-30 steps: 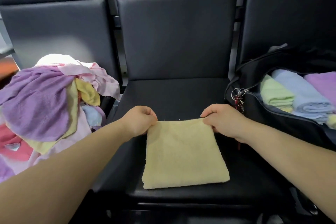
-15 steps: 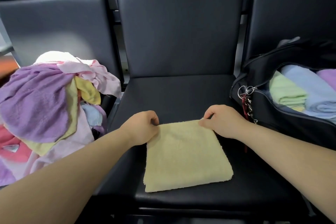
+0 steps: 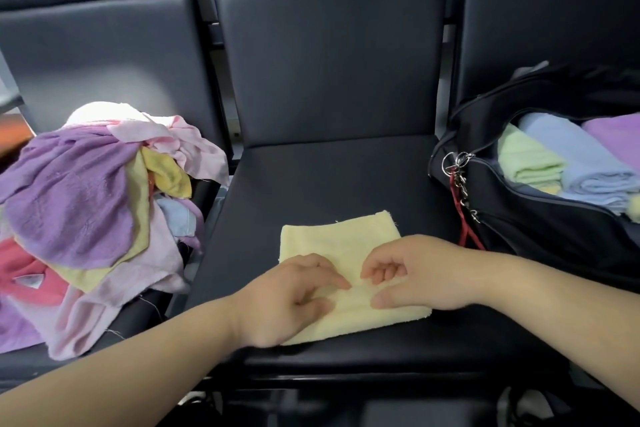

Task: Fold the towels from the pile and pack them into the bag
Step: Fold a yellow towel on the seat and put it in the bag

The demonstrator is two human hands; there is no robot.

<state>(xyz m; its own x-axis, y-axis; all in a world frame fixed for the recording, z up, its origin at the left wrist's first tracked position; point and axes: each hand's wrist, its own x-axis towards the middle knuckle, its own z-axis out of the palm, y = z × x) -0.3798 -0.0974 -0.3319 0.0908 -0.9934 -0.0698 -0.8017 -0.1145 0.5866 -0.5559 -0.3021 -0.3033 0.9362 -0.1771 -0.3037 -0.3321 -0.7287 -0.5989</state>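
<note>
A folded pale yellow towel (image 3: 341, 241) lay flat on the black padded seat (image 3: 329, 180) of the middle chair, toward its front edge, with the towel's far corners bare and its near half under the person's hands. The left hand (image 3: 287, 302) rested on the towel's near left part, palm down. Its fingers were relaxed and only slightly bent, and the fingertips and thumb touched the cloth near the towel's middle. The right hand (image 3: 415, 274) rested on the near right part, with its fingers curled inward and its thumb lying flat on the cloth. Whether it pinched a fold of the towel could not be told. The fingertips of the two hands sat just beside each other without touching.

On the seat to the left was the pile of unfolded towels (image 3: 86, 204), a loose heap with a purple one on top and pink, yellow, pale blue and red ones beneath and around it, some hanging over the seat's front edge.

On the seat to the right stood the black bag (image 3: 526, 236), unzipped and open. Inside it, side by side, lay a folded green towel (image 3: 526, 159), a folded blue towel (image 3: 585, 166) and a folded purple towel (image 3: 616, 135). A metal key ring with a chain and red cord (image 3: 457, 166) hung at the bag's near left end.
</note>
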